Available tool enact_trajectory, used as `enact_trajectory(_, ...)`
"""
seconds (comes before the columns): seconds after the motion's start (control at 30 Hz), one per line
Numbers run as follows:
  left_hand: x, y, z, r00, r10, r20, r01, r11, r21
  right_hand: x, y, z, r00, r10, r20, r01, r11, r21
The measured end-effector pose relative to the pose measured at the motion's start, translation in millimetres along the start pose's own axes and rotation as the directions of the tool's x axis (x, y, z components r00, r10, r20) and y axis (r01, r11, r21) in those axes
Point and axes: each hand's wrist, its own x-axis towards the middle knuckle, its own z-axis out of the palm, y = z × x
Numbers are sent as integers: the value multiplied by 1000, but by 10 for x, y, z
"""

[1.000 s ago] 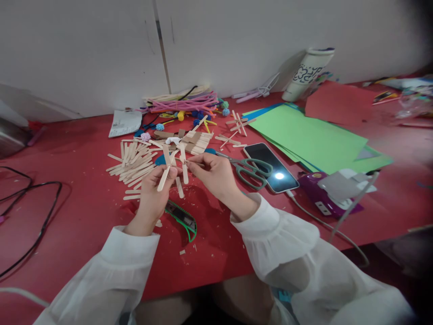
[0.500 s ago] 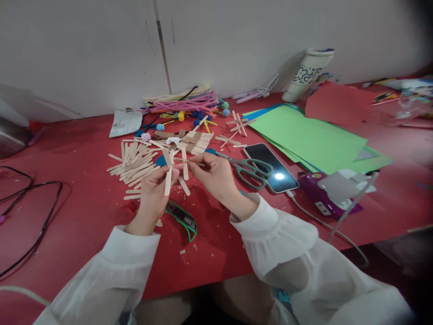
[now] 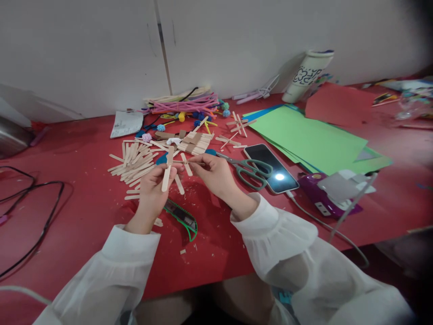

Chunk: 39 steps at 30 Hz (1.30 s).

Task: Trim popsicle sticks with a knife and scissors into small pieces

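Observation:
Between my hands, raised over the red table, is a small construction of wooden craft sticks set crosswise. My left hand pinches its left end, where two sticks cross. My right hand pinches a thin stick at the right end, beside a short upright craft stick. How the pieces are joined cannot be made out. Below them a green-edged utility knife lies on the table. A pile of loose craft sticks lies left of my hands.
Grey-green scissors rest against a phone on the right. Behind are green paper, crossed sticks and pink pipe cleaners. A purple power adapter with cables sits at right; a tumbler leans against the wall.
The crossed sticks in my left hand have turned slightly. The short upright stick now slants the other way, its lower end shifted right. Both hands keep their grip nearly in place.

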Motion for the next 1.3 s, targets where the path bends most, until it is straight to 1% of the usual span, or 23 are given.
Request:
enact_trajectory(0.1,9,17,4,998,-53,-28,52,999,-16,24,28,-14,995,83,48,-84,996,30)
enact_trajectory(0.17,18,34,12,995,-83,-54,82,997,-7,35,35,-23,987,136,81,-137,991,9)
enact_trajectory(0.4,46,54,13,990,-117,-82,118,993,4,48,11,-51,971,204,123,-197,978,-68)
enact_trajectory(0.5,43,56,4,988,-128,-89,130,991,16,58,11,-75,970,183,157,-151,969,-196)
enact_trajectory(0.63,46,46,-7,988,-120,-100,123,992,21,56,27,-106,969,141,202,-47,911,-410)
enact_trajectory(0.77,56,36,-11,992,-85,-95,89,995,38,29,20,-115,961,141,239,-9,876,-483)
enact_trajectory(0.9,51,56,-4,994,-85,-64,89,994,64,11,-16,-125,946,152,286,26,845,-534)
enact_trajectory(1.03,41,57,-2,999,-37,-14,39,989,140,39,-40,-176,934,167,316,32,841,-540)
enact_trajectory(1.07,38,51,-5,1000,-18,2,18,986,167,53,-46,-194,938,166,303,27,840,-543)
enact_trajectory(1.17,26,32,-20,998,22,61,-35,972,233,96,-76,-245,969,127,214,4,853,-522)
enact_trajectory(1.23,18,26,-32,995,30,96,-55,963,263,113,-103,-260,984,71,164,7,902,-432)
enact_trajectory(1.3,11,28,-41,992,32,126,-68,955,288,115,-132,-253,990,12,138,30,953,-302)
